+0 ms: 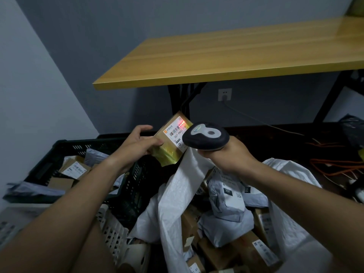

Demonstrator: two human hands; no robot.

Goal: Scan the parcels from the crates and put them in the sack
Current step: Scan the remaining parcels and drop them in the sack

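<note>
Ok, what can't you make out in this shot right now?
All head view:
- Scanner handle: wrapped by the right hand.
- Label on the held parcel: lower corner behind the scanner, small print unreadable.
- Black crate: left side blurred, far contents under the left forearm.
- Sack bottom: cut off by the frame edge.

- The left forearm reaches up from the lower left of the head view, bare, wrist slightly bent.
- The left hand (137, 141) grips a small cardboard parcel (167, 144) by its near edge, thumb pressed on the taped face, index finger lifted and curled above it.
- The right forearm comes in from the lower right, bare, angled toward the middle.
- The right hand (226, 152) is wrapped round the handle of a handheld barcode scanner (205, 135), its back facing the camera, fingers hidden beneath the scanner's head.
- Both hands are raised close together, not touching.
</note>
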